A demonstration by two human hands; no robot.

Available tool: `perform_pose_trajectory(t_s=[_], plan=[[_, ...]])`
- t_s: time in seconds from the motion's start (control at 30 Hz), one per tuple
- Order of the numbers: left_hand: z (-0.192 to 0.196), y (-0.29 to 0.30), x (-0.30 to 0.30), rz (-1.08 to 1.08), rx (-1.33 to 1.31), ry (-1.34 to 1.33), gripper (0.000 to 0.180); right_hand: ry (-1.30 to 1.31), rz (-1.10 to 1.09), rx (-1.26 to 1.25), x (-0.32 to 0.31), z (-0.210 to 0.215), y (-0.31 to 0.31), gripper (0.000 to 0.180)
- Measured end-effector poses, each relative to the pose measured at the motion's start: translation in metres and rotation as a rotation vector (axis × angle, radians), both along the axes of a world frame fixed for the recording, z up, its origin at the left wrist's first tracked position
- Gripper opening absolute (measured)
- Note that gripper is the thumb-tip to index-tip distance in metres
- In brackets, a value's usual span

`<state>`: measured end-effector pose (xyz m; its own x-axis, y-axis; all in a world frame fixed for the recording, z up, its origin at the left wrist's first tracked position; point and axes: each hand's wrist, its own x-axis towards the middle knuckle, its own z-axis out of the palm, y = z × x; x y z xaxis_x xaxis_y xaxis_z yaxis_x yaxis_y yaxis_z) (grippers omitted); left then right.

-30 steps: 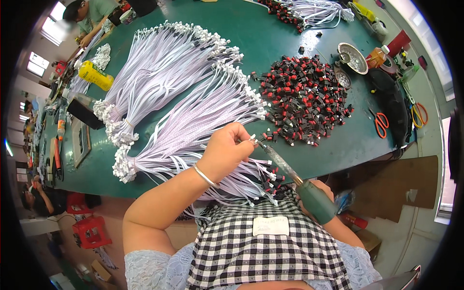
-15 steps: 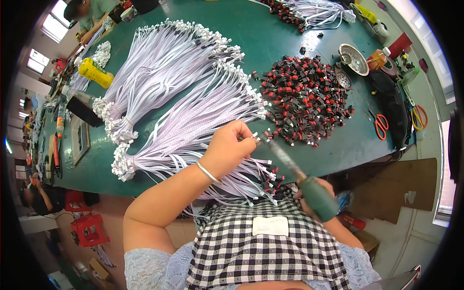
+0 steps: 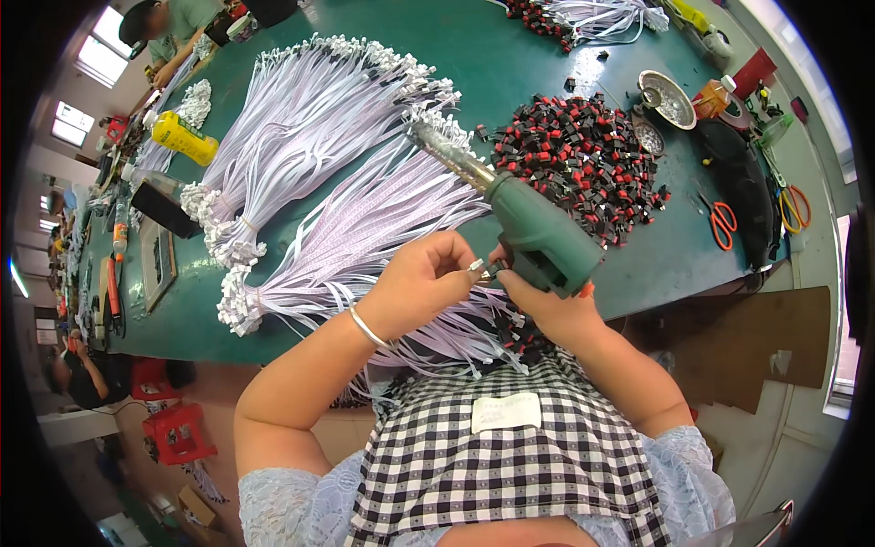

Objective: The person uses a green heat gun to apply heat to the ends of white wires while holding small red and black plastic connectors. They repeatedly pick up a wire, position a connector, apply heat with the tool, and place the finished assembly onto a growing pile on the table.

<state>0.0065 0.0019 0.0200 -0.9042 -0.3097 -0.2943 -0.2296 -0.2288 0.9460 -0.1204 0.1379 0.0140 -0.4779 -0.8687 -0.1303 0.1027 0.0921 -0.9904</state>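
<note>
My left hand [image 3: 419,278], with a bangle at the wrist, pinches a small white connector [image 3: 476,265] between thumb and fingertips. Close beside it, the thumb and finger of my right hand [image 3: 551,308] close on a small black connector [image 3: 495,269]. That same hand also carries a green gun-shaped tool [image 3: 547,232], its long metal barrel slanting up and left above the table. Most of the grip is hidden behind the tool. Beneath my hands lies a fanned bundle of flat white ribbon cables [image 3: 365,214], some with dark ends near my apron.
A heap of black and red connectors [image 3: 579,164] lies right of the cables. Another cable bundle [image 3: 292,137] spreads farther back. A metal bowl [image 3: 674,105], orange-handled scissors [image 3: 723,226] and a yellow bottle [image 3: 182,137] stand around. A person [image 3: 173,36] sits at the far left.
The tool's barrel has swung up and away from the connectors, now pointing far left. My right hand has come up next to the left, its fingertips at the black connector.
</note>
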Motion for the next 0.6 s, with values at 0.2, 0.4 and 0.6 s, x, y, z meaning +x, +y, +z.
perform_pose_trajectory(t_s=[0.2,0.4,0.6], plan=[[0.012,0.007,-0.003,-0.098,-0.519,-0.029,0.020,-0.060,-0.046,-0.018,0.004,0.000,-0.001,0.027],[-0.005,-0.001,0.003,0.031,-0.207,0.108,0.019,-0.076,-0.070,-0.024,0.001,-0.002,0.002,0.023],[-0.003,0.001,0.003,0.049,-0.204,0.035,0.012,0.121,-0.134,-0.062,0.007,-0.003,-0.001,0.021]])
